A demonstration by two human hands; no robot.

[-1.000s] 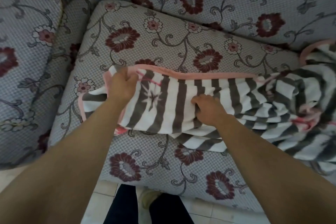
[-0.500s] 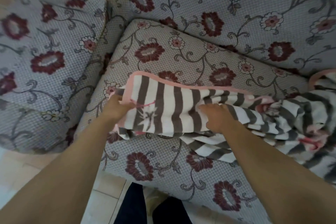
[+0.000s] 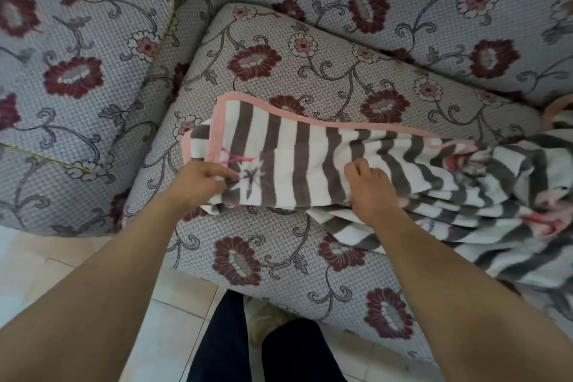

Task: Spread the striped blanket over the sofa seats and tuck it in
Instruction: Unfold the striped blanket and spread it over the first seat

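Blanket bunched on seat, soft and limp, likely light. Left hand pinching near corner, right hand clutching fold. Best held by pink edge.

We see the floral sofa seat cushion carrying the striped blanket. It lies bunched toward the right. The sofa stands on pale floor tiles.
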